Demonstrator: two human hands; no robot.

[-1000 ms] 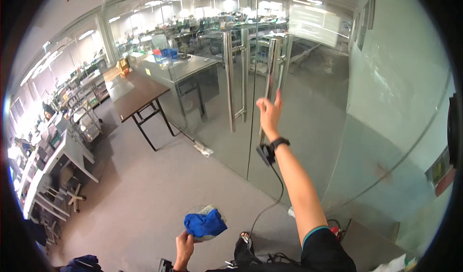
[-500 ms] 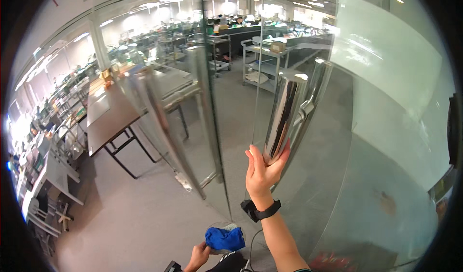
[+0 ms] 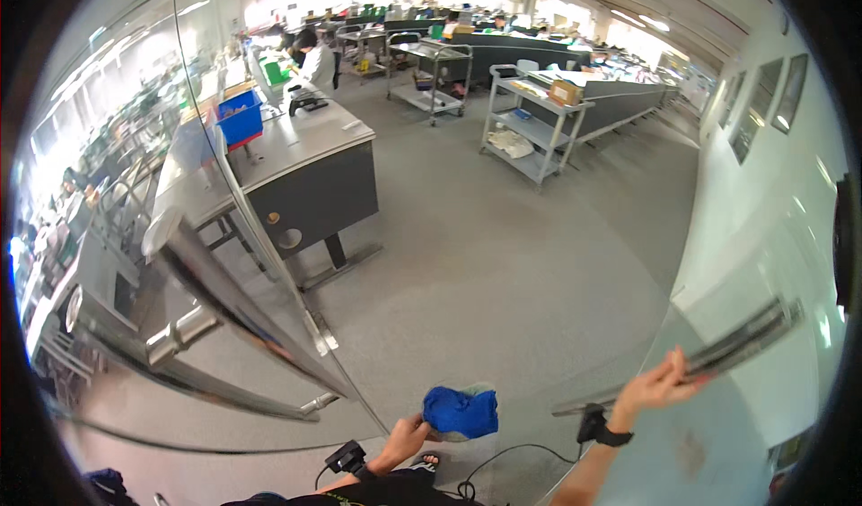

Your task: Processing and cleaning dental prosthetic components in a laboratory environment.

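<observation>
A bunched blue cloth (image 3: 460, 412) with a grey-green edge is held at its left side by my left hand (image 3: 404, 441), low in the middle of the view. My left fingers are closed on it. Off to the right, my right hand (image 3: 654, 387) lies against the long metal handle (image 3: 750, 337) of a glass door, its fingers apart and stretched along the bar rather than wrapped round it. Part of that handle is hidden behind the hand. A black strap with a small dark device sits on each of my wrists.
Another glass door with paired metal bar handles (image 3: 242, 304) stands at left. Beyond are a desk (image 3: 314, 187) with a blue bin (image 3: 239, 118), a seated person (image 3: 314, 61), and grey wheeled carts (image 3: 530, 133). A black cable (image 3: 512, 452) runs near my feet.
The right-hand door has swung open to the right, with my right hand following its handle. The room beyond now shows directly through the gap. The blue cloth stays in my left hand.
</observation>
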